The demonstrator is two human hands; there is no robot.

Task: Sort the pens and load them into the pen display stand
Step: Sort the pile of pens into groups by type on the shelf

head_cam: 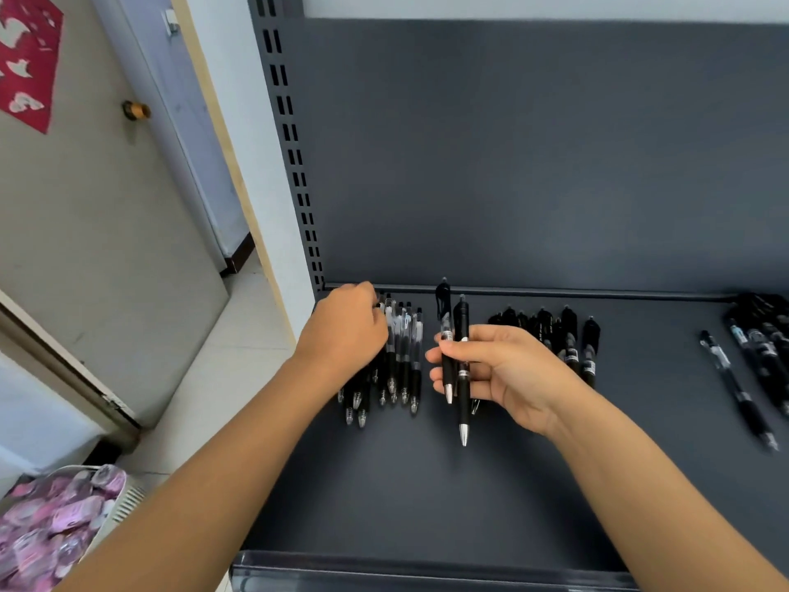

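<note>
On the dark grey shelf [469, 484] lie groups of black pens. My left hand [346, 331] rests on the far ends of a row of clear-barrelled pens [403, 356] at the shelf's back left; its fingers curl over their tops. My right hand [504, 373] holds two black pens [462, 378] upright above the shelf, tips pointing down toward me. Behind my right hand lies a cluster of solid black pens [572, 335]. Whether the left hand grips a pen or only touches the row is hidden.
More black pens [764, 343] lie in a pile at the shelf's far right, with a single pen [734, 386] just left of them. The shelf's slotted upright [294, 164] rises at left. A basket of pink packets [59, 523] stands on the floor lower left.
</note>
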